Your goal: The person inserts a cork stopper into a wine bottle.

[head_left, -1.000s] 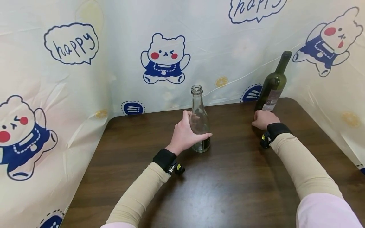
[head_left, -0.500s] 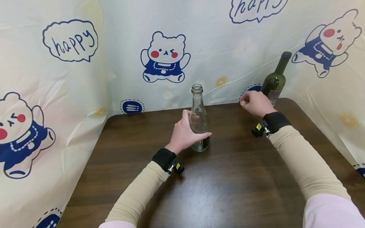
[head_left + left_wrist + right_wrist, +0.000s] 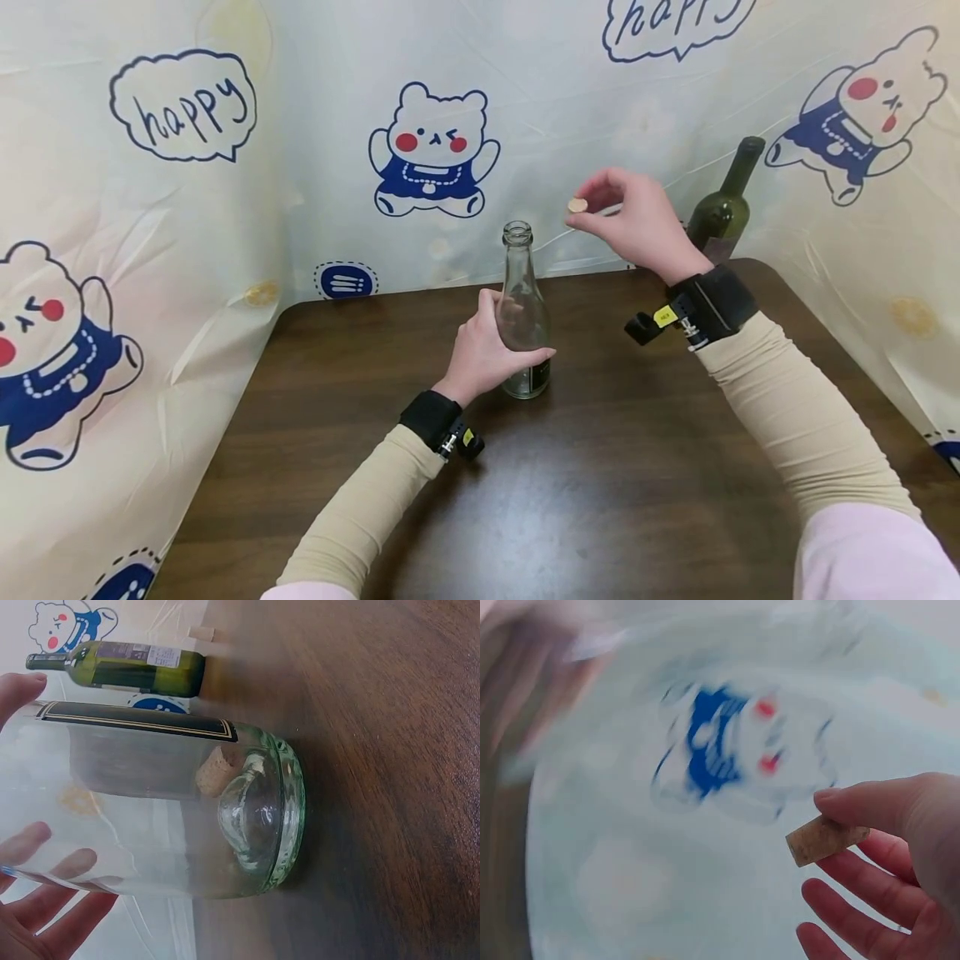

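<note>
My left hand (image 3: 487, 350) grips a clear glass bottle (image 3: 525, 308) that stands upright on the table, its mouth uncovered. In the left wrist view a cork (image 3: 217, 772) shows through the glass by the bottle's base. My right hand (image 3: 637, 221) is raised to the right of the bottle's mouth, a little higher than it. Between thumb and finger it pinches another cork (image 3: 825, 840), with its other fingers loosely spread in the right wrist view. The raised cork is apart from the bottle.
A green wine bottle (image 3: 722, 217) stands at the table's back right, partly behind my right hand. Beside its base lies a small tan cork-like piece (image 3: 201, 634). A printed curtain (image 3: 300, 167) borders the brown table (image 3: 600, 467) at the back and sides.
My right hand has risen from the table beside the green bottle and moved left toward the clear bottle's mouth, bringing the cork into sight. The left hand and clear bottle stay put.
</note>
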`<state>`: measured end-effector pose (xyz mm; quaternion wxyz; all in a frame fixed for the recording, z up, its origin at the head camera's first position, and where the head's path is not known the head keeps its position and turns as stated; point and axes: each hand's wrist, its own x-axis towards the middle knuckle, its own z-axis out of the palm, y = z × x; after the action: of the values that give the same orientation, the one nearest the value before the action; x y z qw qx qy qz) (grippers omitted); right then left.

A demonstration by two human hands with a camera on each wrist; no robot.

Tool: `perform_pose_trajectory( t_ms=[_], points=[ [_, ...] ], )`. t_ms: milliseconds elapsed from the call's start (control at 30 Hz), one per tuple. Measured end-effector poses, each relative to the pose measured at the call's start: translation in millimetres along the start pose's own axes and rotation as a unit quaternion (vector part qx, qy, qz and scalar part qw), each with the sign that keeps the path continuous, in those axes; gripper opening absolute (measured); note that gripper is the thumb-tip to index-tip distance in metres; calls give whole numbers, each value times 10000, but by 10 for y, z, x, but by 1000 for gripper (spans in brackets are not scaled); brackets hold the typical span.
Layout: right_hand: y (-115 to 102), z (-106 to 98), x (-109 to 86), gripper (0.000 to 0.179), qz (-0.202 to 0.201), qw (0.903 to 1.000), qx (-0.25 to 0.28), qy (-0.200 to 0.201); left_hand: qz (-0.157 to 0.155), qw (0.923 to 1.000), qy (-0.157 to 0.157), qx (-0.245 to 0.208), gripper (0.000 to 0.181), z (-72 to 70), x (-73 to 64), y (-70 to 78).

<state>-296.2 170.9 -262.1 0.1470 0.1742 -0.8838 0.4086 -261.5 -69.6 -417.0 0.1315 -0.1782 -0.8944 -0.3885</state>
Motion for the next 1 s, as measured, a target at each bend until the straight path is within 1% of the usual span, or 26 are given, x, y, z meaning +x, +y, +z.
perform_pose_trajectory(
  t_ms=[67, 167, 300, 400, 533, 800, 1000],
  points=[
    [-158, -8, 1, 45, 91, 9994, 346, 13, -13, 10000, -13, -39, 92, -2, -3, -5],
    [-379, -8, -2, 46, 130, 9965, 825, 10, -8, 10000, -12, -69, 93, -6, -3, -9],
    [-596, 34, -9, 40, -67, 9920, 1262, -19, 18, 10000, 9, -87, 94, -4, 3, -13],
    [-689, 77, -16, 37, -216, 9902, 1379, -75, 22, 9999, 3, -119, 95, 1, 4, -17],
    [-727, 126, -22, 36, -294, 9895, 1407, -167, 2, 9999, -35, -154, 95, 7, 0, -22],
    [-669, 188, -12, 32, -369, 9871, 1521, -342, 25, 9998, -56, -165, 94, 3, -3, -13],
    [-636, 229, -13, 31, -462, 9889, 1325, -494, 43, 9999, 24, -165, 95, 15, 6, -14]
  ],
)
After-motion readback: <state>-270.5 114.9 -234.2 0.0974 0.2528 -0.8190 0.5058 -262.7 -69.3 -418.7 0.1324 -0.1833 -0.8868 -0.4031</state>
